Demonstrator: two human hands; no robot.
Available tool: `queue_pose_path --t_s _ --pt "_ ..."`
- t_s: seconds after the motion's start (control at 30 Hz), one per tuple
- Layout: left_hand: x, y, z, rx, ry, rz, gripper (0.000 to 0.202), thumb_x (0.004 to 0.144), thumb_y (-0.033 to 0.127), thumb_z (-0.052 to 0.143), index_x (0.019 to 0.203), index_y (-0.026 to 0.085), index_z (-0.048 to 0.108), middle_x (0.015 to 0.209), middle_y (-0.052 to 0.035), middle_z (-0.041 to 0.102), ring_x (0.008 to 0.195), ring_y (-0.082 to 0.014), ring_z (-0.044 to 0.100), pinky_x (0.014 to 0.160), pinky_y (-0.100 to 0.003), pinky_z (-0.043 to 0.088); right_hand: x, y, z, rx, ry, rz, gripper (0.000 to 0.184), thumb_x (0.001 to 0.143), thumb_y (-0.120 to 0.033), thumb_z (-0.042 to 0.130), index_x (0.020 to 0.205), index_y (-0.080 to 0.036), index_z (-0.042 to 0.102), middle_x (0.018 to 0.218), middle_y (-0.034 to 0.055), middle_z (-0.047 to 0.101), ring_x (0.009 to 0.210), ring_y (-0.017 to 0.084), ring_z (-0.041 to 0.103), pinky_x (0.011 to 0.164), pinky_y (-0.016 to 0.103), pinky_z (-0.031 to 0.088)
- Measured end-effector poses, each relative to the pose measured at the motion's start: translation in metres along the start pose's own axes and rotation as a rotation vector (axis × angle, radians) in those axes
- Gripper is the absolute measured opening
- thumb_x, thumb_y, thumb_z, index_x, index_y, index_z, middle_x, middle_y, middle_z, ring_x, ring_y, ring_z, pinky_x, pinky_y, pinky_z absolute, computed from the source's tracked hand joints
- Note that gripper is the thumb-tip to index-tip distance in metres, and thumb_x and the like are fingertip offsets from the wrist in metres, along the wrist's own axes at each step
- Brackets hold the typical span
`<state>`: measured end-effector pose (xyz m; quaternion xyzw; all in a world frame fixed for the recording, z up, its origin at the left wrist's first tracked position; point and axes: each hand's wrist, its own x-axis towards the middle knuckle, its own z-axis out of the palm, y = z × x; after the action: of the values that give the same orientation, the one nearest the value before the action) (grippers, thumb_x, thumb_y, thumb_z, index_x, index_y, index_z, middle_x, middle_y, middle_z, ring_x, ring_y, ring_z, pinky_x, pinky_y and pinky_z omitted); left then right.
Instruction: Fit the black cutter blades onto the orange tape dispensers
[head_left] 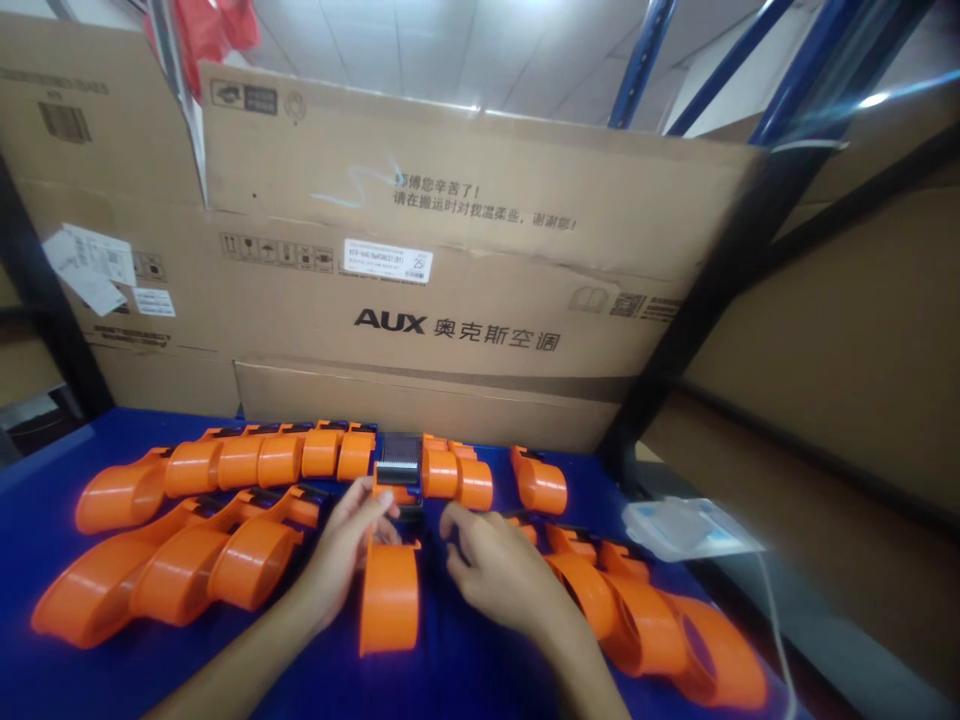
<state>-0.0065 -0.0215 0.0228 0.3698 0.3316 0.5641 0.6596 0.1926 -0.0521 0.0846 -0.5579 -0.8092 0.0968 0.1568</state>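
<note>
An orange tape dispenser [390, 598] with a dark head and a toothed metal cutting edge is upright in front of me, at the middle of the blue surface. My left hand [349, 540] grips it from the left, thumb across its upper frame. Just to its right, apart from it, is my right hand [487, 560]. The fingers of that hand are curled in, and whatever they may hold is hidden. Behind the held dispenser lies a dark block-like piece [401, 448].
Rows of orange tape dispensers stand left [180, 575], back left [240, 460], back right [544, 487] and right [652, 625] on the blue tabletop [315, 680]. A printed cardboard panel [450, 280] walls the back. A clear plastic package [690, 530] lies at the right edge beside dark rack posts.
</note>
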Motion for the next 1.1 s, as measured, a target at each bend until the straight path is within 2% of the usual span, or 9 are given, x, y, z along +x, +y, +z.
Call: queue_pose_path --t_s 0.1,0.2,0.33,0.5,0.7,0.87,1.1 --pt "-0.004 0.002 0.003 0.035 -0.033 -0.002 0.035 0.078 0.043 0.075 0.102 0.022 0.059 0.086 0.0011 0.065 0.059 -0.0108 0.062 0.058 -0.022 0.05 0.004 -0.007 0.002 0.148 0.127 -0.07 0.028 0.092 -0.029 0.057 0.118 -0.024 0.063 0.084 0.0015 0.07 0.073 0.019 0.064 0.063 0.025 0.04" --pt "-0.008 0.006 0.006 0.048 -0.093 0.002 0.039 0.079 0.042 0.074 0.109 0.022 0.06 0.083 0.001 0.065 0.059 -0.0118 0.063 0.058 -0.023 0.05 0.009 -0.011 0.009 0.215 0.236 -0.101 0.035 0.096 -0.037 0.053 0.127 -0.023 0.061 0.093 0.0046 0.073 0.076 0.02 0.066 0.067 0.027 0.045" --pt "-0.009 0.008 0.007 0.137 -0.144 0.054 0.036 0.082 0.044 0.072 0.109 0.022 0.06 0.085 -0.0001 0.066 0.057 -0.0118 0.063 0.058 -0.023 0.049 0.014 -0.009 0.024 0.214 0.354 -0.107 0.034 0.095 -0.035 0.054 0.125 -0.02 0.063 0.093 0.0067 0.074 0.078 0.021 0.068 0.066 0.028 0.049" --pt "-0.004 0.006 0.006 0.288 -0.093 0.106 0.039 0.084 0.051 0.068 0.104 0.019 0.062 0.074 -0.0004 0.067 0.053 -0.0132 0.061 0.05 -0.022 0.046 0.017 -0.008 0.042 0.132 0.483 -0.185 0.024 0.091 -0.025 0.054 0.11 -0.018 0.068 0.097 0.01 0.074 0.085 0.023 0.069 0.076 0.03 0.052" --pt "0.002 0.003 0.003 0.36 -0.045 0.132 0.037 0.08 0.05 0.072 0.097 0.018 0.067 0.06 0.002 0.063 0.045 -0.0135 0.057 0.044 -0.022 0.043 0.018 -0.006 0.049 0.09 0.471 -0.255 0.019 0.093 -0.021 0.049 0.101 -0.017 0.066 0.09 0.0098 0.072 0.078 0.021 0.068 0.07 0.028 0.051" --pt "0.001 0.004 0.0 0.385 -0.04 0.149 0.035 0.083 0.048 0.069 0.102 0.018 0.068 0.072 -0.0005 0.069 0.043 -0.0124 0.057 0.046 -0.024 0.048 0.018 -0.005 0.048 0.155 0.435 -0.271 0.017 0.093 -0.019 0.049 0.102 -0.018 0.063 0.088 0.008 0.071 0.076 0.02 0.067 0.068 0.027 0.049" --pt "0.001 0.006 -0.001 0.378 -0.058 0.151 0.032 0.084 0.048 0.068 0.095 0.018 0.07 0.057 0.0031 0.063 0.038 -0.0121 0.054 0.045 -0.023 0.046 0.019 -0.006 0.048 0.181 0.424 -0.253 0.015 0.095 -0.021 0.05 0.098 -0.018 0.064 0.081 0.0062 0.07 0.071 0.019 0.066 0.066 0.027 0.049"
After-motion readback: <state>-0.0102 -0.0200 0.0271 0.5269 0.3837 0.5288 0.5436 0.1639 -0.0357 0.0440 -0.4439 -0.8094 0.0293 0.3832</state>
